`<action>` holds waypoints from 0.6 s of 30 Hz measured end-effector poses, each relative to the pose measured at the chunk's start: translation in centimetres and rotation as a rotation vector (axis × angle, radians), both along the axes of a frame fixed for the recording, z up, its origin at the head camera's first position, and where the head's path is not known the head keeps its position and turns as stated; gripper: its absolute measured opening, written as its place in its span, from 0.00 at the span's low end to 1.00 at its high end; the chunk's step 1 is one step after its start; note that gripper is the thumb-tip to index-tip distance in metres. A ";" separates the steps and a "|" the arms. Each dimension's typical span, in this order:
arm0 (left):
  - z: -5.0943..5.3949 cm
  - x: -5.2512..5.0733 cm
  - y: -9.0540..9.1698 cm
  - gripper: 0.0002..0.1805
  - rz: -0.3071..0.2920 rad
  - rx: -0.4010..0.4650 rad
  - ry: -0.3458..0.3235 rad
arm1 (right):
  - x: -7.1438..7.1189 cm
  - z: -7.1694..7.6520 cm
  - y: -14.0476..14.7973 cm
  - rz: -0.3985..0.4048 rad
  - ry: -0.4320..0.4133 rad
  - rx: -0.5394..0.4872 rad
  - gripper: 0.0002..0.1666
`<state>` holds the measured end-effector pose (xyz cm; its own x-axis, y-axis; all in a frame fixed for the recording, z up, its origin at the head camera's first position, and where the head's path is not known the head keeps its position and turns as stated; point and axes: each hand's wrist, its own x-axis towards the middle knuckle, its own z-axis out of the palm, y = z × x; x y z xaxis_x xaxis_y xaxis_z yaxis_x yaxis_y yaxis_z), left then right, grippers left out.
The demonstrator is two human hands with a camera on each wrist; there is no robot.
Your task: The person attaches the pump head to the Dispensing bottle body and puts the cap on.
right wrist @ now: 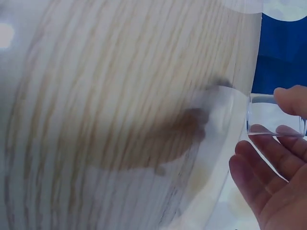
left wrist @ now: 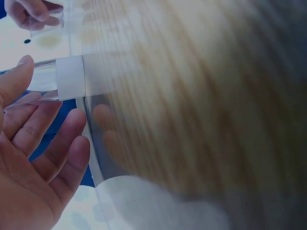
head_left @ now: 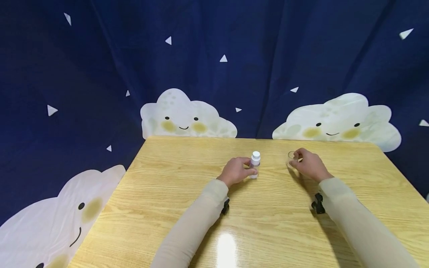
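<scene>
Near the middle of the table, a small bottle (head_left: 256, 160) with a white cap stands upright. My left hand (head_left: 236, 170) pinches it between thumb and fingers from the left side. The left wrist view shows the bottle's clear part and a white band (left wrist: 71, 76) towards the table. To the right, my right hand (head_left: 310, 163) grips a small clear glass (head_left: 290, 158) by its side, thumb opposite the fingers. Up close in the right wrist view, the glass (right wrist: 266, 115) is see-through, with no contents visible. Whether its base touches the table I cannot tell.
Both hands work over a glossy wood-grain table (head_left: 174, 178). Behind it and on the left hangs a dark blue curtain (head_left: 201, 74) with white clouds and triangles. A black strap buckle (head_left: 318, 204) sits at the right wrist.
</scene>
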<state>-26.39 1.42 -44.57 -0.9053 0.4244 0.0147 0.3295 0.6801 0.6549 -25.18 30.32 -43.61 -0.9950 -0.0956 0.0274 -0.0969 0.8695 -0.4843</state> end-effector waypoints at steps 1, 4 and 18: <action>0.0 0.0 0.0 0.19 0.002 -0.001 -0.002 | 0.0 -0.1 0.0 -0.001 0.005 -0.003 0.18; -0.1 0.0 0.0 0.19 0.005 -0.007 0.003 | 0.2 -0.2 0.0 -0.006 0.024 -0.017 0.18; -0.1 0.0 0.1 0.19 0.007 -0.021 0.011 | 0.6 -0.1 -0.1 0.006 0.079 -0.052 0.21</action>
